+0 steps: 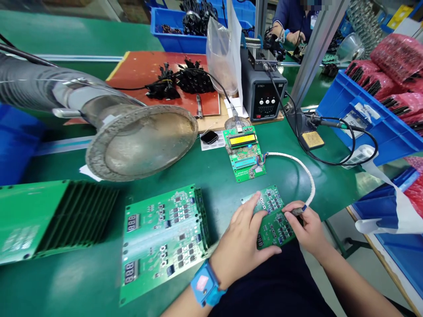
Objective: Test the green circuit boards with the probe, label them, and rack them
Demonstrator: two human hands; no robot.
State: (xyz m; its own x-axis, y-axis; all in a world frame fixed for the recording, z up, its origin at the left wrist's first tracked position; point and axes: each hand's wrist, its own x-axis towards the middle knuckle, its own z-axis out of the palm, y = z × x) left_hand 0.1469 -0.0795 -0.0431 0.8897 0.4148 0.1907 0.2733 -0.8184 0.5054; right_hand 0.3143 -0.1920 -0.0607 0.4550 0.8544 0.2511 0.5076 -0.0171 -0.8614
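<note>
A green circuit board (pixel 275 225) with a digit display and small chips lies at the bench's near edge. My left hand (pixel 243 235) rests on its left side, fingers spread and thumb by the near edge. A blue wrist strap (pixel 205 284) is on that wrist. Pinched in my right hand (pixel 310 229) is a probe (pixel 298 211), its tip down at the board's right part. A white sleeved cable (pixel 309 171) runs from the probe to a programmer board (pixel 244 154) with a lit yellow screen. The probe's contact point is hidden by my fingers.
A stack of circuit boards (pixel 148 246) stands left of my hand, and further boards (pixel 29 220) lean beyond it. A fume extractor hood (pixel 142 143) hangs over the bench. Behind are a soldering station (pixel 264 99) and a blue bin (pixel 373 127). Across the bench, a co-worker's hand (pixel 295 37) shows.
</note>
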